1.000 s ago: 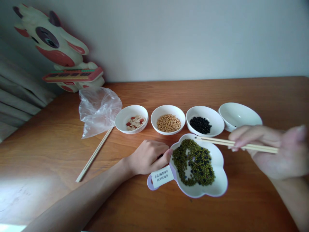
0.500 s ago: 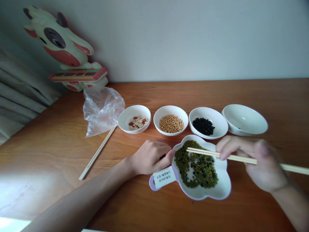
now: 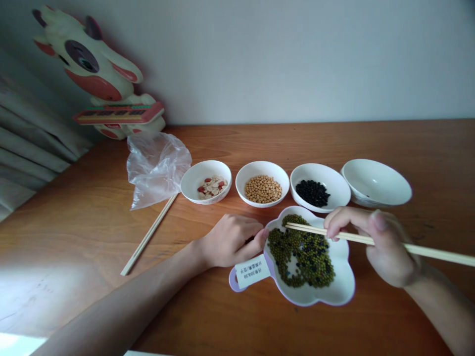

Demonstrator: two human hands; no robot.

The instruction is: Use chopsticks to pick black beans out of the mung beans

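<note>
My left hand (image 3: 234,241) is closed on the left rim of a white, flower-shaped plate (image 3: 343,284) with a purple edge and a labelled handle. Green mung beans (image 3: 278,247) mixed with black beans cover much of the plate. In my right hand (image 3: 382,242) is a pair of pale chopsticks (image 3: 352,237), their tips close together over the beans at the plate's upper left. Whether the tips grip a bean is too small to tell. Just behind the plate stands a white bowl of black beans (image 3: 312,193).
Farther left are a bowl of yellow soybeans (image 3: 263,189) and a bowl of pale and reddish flat pieces (image 3: 212,188). A white bowl (image 3: 378,185) with a dark speck stands right. A plastic bag (image 3: 158,168), another chopstick pair (image 3: 148,237) and a cow-shaped toy keyboard (image 3: 111,89) lie left.
My right hand has moved slightly left and up with the chopsticks, whose tips shift toward the plate's upper left. My left hand stays on the rim.
</note>
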